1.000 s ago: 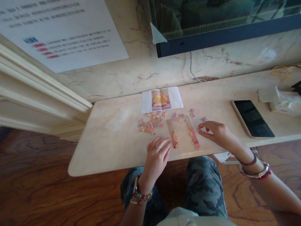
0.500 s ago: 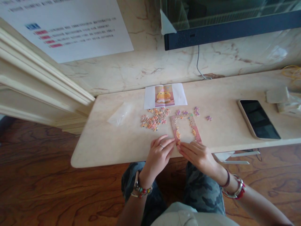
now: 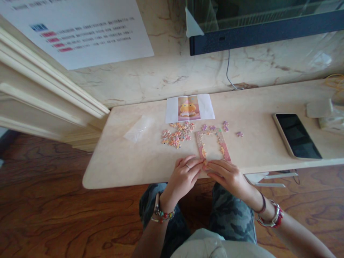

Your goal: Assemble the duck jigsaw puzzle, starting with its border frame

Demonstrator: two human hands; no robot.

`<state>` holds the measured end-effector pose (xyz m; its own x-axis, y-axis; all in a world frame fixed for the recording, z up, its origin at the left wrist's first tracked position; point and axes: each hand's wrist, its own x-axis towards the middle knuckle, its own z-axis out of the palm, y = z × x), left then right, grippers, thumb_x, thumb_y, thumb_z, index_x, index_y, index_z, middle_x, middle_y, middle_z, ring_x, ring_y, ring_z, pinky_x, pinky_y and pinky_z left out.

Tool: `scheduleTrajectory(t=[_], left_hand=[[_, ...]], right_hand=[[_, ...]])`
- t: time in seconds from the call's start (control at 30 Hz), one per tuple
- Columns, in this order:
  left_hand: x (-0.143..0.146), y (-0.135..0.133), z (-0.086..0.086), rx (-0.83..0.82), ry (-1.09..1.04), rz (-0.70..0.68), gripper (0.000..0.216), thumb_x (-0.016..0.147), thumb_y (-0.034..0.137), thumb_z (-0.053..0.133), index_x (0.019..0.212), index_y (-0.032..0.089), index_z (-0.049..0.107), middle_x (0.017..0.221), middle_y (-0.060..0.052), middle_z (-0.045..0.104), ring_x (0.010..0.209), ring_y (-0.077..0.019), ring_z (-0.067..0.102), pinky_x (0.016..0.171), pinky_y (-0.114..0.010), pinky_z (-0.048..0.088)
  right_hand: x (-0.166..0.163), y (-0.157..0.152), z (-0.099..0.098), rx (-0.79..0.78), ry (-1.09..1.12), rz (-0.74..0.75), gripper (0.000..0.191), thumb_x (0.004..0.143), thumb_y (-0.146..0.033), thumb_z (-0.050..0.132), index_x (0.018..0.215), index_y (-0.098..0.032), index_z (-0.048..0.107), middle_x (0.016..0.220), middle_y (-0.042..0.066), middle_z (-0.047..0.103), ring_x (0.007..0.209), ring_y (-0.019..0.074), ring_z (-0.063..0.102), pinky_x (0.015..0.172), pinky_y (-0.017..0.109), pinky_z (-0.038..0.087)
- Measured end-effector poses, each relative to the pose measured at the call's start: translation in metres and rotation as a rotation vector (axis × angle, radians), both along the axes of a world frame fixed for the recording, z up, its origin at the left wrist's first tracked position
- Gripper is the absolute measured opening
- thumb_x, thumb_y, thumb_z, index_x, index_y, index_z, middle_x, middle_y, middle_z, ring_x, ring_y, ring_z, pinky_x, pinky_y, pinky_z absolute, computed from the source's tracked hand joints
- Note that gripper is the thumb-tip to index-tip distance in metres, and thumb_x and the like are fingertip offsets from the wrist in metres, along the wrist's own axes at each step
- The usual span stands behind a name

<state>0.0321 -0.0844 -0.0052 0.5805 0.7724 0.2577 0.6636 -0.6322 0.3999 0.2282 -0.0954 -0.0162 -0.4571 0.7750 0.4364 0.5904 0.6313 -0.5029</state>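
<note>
A small jigsaw frame point(image 3: 213, 144), pink-bordered with a blank middle, lies near the front edge of the marble table point(image 3: 129, 165). My left hand point(image 3: 185, 173) rests with fingers stretched toward the frame's lower left corner. My right hand point(image 3: 224, 173) lies flat beside it, fingertips pressed on the frame's bottom edge. Both hands' fingertips meet at that corner. A pile of loose pieces point(image 3: 177, 134) sits left of the frame. A printed reference picture point(image 3: 189, 108) lies behind it.
A few stray pieces point(image 3: 225, 125) lie right of the frame. A clear plastic bag point(image 3: 138, 128) lies to the left, a dark phone point(image 3: 297, 135) to the right. A monitor point(image 3: 263, 28) stands at the back wall. My knees are under the table edge.
My right hand moved from the stray pieces on the right down to the frame's bottom edge. My left hand shifted slightly toward the same corner. The camera view drifted left.
</note>
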Motion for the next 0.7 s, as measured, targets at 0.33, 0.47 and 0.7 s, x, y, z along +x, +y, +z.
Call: scheduleTrajectory(t=[0.33, 0.47, 0.7], left_hand=[[-0.0004, 0.0006, 0.0003, 0.009, 0.013, -0.002, 0.023, 0.085, 0.016, 0.046, 0.104, 0.021, 0.059, 0.110, -0.003, 0.061, 0.110, -0.0186, 0.047, 0.092, -0.037, 0.037], [-0.0013, 0.0007, -0.0002, 0.015, 0.020, -0.009, 0.026, 0.085, 0.015, 0.047, 0.107, 0.021, 0.057, 0.111, -0.003, 0.061, 0.111, -0.0184, 0.047, 0.092, -0.036, 0.037], [-0.0015, 0.0011, -0.0016, 0.036, 0.032, -0.020, 0.027, 0.085, 0.015, 0.046, 0.110, 0.023, 0.055, 0.114, -0.001, 0.060, 0.114, -0.0166, 0.046, 0.091, -0.035, 0.036]], right_hand=[[0.0011, -0.0022, 0.0010, -0.083, -0.026, -0.038, 0.023, 0.084, -0.021, 0.048, 0.105, -0.019, 0.058, 0.098, 0.008, 0.059, 0.087, 0.0153, 0.061, 0.078, 0.028, 0.053], [-0.0035, -0.0024, 0.0028, -0.011, -0.070, -0.059, 0.021, 0.085, -0.018, 0.047, 0.100, -0.019, 0.060, 0.094, 0.008, 0.061, 0.084, 0.0144, 0.061, 0.075, 0.026, 0.052], [-0.0039, 0.0007, 0.0061, 0.065, -0.169, 0.008, 0.019, 0.085, -0.014, 0.045, 0.095, -0.015, 0.061, 0.092, 0.009, 0.063, 0.082, 0.0149, 0.059, 0.076, 0.029, 0.051]])
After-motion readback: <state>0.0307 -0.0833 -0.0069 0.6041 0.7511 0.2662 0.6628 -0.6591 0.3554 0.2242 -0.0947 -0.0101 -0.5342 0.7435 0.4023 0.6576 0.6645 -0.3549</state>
